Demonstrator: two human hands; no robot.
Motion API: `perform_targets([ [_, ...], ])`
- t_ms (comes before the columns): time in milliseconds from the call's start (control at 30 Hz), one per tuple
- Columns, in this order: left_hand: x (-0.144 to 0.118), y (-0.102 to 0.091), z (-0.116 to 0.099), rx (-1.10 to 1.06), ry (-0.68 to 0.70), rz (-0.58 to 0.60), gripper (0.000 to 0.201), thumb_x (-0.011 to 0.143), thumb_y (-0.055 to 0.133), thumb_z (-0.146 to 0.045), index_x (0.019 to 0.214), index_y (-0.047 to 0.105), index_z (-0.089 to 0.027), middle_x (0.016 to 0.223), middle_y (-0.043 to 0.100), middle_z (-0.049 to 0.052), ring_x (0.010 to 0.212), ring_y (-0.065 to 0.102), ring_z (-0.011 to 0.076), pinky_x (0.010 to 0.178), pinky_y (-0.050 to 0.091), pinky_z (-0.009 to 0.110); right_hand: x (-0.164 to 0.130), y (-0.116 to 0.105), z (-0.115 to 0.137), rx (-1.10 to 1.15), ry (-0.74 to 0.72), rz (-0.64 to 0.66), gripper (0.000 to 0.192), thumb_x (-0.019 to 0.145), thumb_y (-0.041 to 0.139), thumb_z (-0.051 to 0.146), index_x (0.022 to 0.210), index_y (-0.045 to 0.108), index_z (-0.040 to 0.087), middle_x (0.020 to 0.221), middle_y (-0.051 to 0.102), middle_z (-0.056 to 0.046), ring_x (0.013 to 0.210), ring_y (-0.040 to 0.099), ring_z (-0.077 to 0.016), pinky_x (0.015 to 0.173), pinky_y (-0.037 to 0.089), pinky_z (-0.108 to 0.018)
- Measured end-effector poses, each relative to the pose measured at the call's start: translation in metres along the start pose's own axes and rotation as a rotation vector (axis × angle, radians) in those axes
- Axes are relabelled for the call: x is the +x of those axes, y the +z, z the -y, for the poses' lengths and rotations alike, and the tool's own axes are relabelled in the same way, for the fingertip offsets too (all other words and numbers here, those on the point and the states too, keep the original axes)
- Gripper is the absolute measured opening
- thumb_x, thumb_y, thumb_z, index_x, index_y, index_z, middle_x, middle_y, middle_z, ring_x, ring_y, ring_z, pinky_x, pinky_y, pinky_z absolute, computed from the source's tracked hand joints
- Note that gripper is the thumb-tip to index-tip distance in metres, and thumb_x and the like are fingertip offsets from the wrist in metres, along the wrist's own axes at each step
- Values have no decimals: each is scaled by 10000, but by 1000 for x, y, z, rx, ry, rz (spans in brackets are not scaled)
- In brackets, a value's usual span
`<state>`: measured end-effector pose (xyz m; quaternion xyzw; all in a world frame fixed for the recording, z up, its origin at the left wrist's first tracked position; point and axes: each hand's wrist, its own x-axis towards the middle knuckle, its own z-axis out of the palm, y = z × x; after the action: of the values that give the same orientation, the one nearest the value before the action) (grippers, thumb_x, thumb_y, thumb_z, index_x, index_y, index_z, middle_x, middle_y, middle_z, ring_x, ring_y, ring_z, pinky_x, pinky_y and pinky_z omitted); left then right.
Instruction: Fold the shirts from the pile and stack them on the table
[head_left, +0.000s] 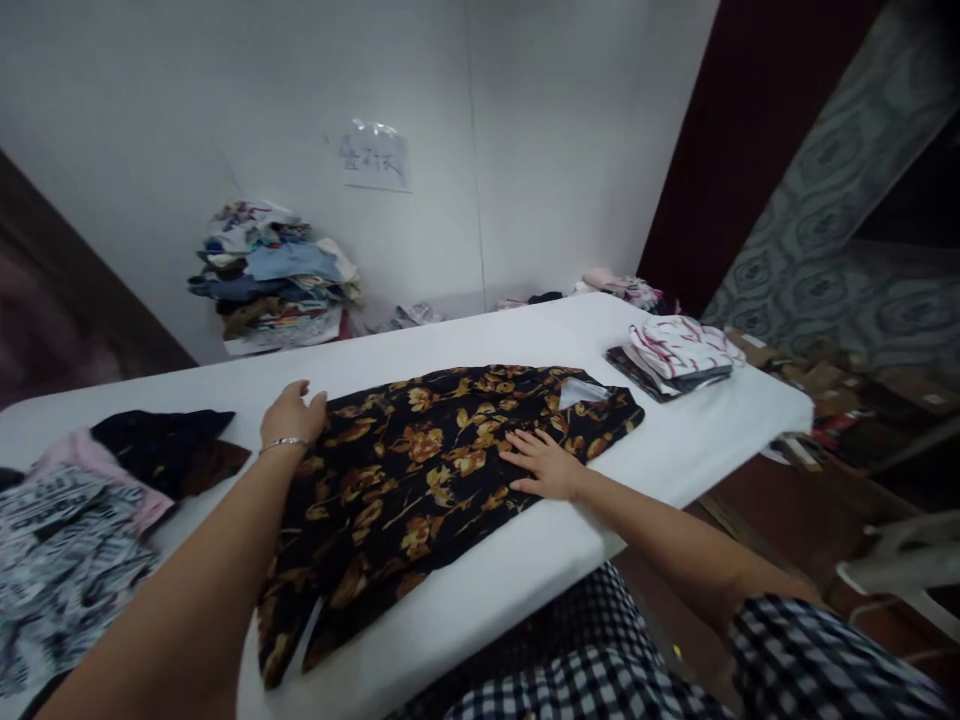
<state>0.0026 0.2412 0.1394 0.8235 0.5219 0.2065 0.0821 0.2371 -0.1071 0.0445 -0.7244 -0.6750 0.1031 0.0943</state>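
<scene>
A black blouse with brown and gold flowers (427,440) lies spread across the white-covered table (480,600). Its neck opening is toward the right, and one long narrow part hangs down toward the near left edge. My left hand (292,415), with a bracelet at the wrist, is at the blouse's far left edge. Its fingers are curled in against the fabric there, and the fingertips are partly hidden. Flat on the blouse near the neck rests my right hand (544,463), fingers spread, holding nothing.
Crumpled clothes (71,545) lie at the left end of the table. A folded clothes stack (679,355) sits on the right. Behind the table rises a tall clothes pile (274,275) by the wall. A white stool (907,565) stands at the lower right.
</scene>
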Motion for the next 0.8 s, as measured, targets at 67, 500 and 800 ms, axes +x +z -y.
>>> perform_targets([
  [67,-27,4,-16,-59,91,107,470,862,435,-403,1217,572,-126,1162,666,107,1027,623,257,910,469,356,0,-1,1,9,1,3,681,903,347,650,1471,333,274,1574,150,-71,1452,110,-280,1159,25,-511],
  [500,-209,36,-12,-87,636,334,260,844,470,-388,857,696,-261,962,687,39,915,630,217,835,512,349,3,-4,-8,122,-12,-1,695,875,447,639,1457,353,272,1567,189,-57,1454,109,-253,1161,-9,-499],
  [800,-220,31,-2,7,581,277,593,745,572,-584,1205,621,-213,1289,605,98,1190,544,301,997,444,455,-45,-27,-34,111,37,-130,706,844,500,635,1433,406,258,1542,278,-72,1446,151,-266,1162,45,-521],
])
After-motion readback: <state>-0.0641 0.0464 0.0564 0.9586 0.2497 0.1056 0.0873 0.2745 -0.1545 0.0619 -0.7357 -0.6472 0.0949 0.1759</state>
